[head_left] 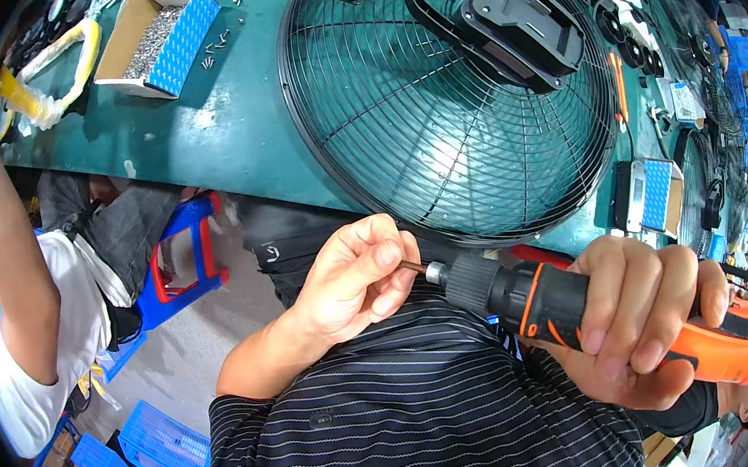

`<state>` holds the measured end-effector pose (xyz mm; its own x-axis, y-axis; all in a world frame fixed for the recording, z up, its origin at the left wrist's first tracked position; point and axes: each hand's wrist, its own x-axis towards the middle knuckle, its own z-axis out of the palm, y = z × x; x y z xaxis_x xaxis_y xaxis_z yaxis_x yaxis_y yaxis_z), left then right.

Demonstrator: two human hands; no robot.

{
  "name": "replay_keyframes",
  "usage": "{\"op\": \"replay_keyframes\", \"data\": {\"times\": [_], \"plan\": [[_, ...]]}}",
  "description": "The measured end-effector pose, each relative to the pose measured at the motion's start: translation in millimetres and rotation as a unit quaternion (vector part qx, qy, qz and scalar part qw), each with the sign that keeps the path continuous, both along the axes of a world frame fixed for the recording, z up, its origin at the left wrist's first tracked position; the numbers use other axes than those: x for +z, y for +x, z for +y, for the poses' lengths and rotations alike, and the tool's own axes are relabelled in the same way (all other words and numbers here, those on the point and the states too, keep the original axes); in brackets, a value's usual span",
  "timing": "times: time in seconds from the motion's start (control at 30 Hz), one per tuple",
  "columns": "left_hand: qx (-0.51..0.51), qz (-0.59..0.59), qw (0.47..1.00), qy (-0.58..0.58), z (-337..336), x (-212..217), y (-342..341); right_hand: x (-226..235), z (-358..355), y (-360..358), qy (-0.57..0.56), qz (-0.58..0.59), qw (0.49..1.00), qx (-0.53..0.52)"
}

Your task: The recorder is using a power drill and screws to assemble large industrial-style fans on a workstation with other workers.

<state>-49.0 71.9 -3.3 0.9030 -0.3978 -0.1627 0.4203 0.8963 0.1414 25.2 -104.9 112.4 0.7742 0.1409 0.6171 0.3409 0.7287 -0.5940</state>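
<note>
My right hand wraps round an orange and black electric screwdriver, held level in front of my striped shirt with its nose toward the left. From its chuck sticks a thin brownish bit. The thumb and fingers of my left hand are closed on the end of that bit; whether a screw sits there too is hidden. Just beyond both hands lies a round black wire fan guard on the green table. A black bracket with a housing rests on the guard.
An open blue-patterned box full of screws stands at far left, loose screws beside it. Another blue-patterned box and an orange-handled tool lie right of the guard. A person sits close on my left, near a blue-red stool.
</note>
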Motion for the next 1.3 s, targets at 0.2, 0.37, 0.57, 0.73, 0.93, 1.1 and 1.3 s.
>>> {"op": "replay_keyframes", "data": {"times": [0.2,0.37,0.57,0.73,0.93,1.1,1.3], "plan": [[0.02,0.019,0.987,0.156,-1,7,2,-3,1,-1,-0.014,0.012,1.0,-0.004],[0.061,-0.027,0.947,0.314,1,10,-1,-6,-1,-2,-0.019,0.043,0.998,-0.031],[0.089,-0.258,0.836,0.475,13,1,0,-11,-16,7,-0.042,0.094,0.995,-0.016],[0.207,-0.337,0.635,0.664,19,-6,4,-15,-10,12,-0.071,0.064,0.994,0.056],[0.253,-0.261,0.542,0.758,14,-16,9,-24,6,27,-0.159,-0.085,0.977,0.117],[0.252,-0.244,0.561,0.75,16,-24,11,-27,15,34,-0.208,-0.085,0.965,0.133],[0.239,-0.237,0.588,0.735,21,-31,11,-20,30,38,-0.255,-0.074,0.951,0.156]]}}
